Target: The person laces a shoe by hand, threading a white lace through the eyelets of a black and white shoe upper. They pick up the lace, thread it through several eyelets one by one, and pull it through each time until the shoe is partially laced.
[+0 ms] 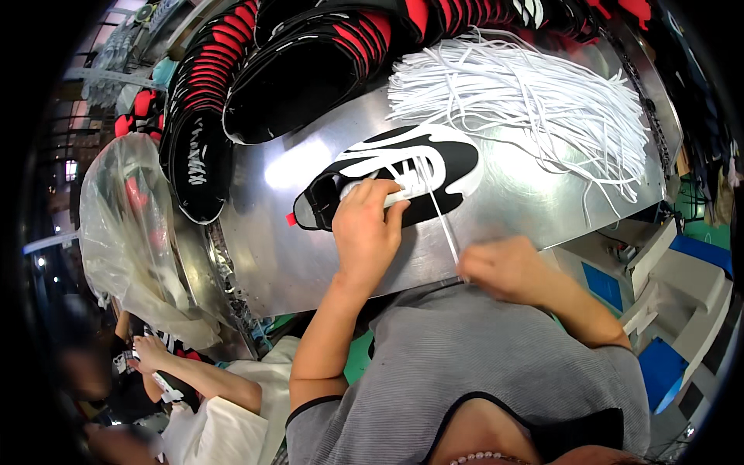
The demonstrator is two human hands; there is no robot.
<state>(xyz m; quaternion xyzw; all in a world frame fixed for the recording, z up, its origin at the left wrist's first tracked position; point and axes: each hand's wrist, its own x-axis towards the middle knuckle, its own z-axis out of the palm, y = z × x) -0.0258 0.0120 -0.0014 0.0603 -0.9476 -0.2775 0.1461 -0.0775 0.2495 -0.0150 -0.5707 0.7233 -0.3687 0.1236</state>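
A black and white shoe upper (456, 160) lies on its side on the metal tabletop, its toe to the right and a red tab at the heel end. Thumb and fingers of my left hand (363, 234) pinch it by the white tongue and lacing edge. From the eyelets a white shoelace (444, 219) runs taut down to my right hand (508, 269), whose closed fingers grip it near the table's front edge. That hand is slightly blurred. Part of the lacing is hidden behind my left fingers.
White laces (519, 97) lie in a loose heap at the back right. Stacked black and red uppers (213, 66) line the back and left of the metal table (267, 263). Beside it hangs a clear plastic bag (124, 225). A co-worker's hand (151, 353) is at lower left.
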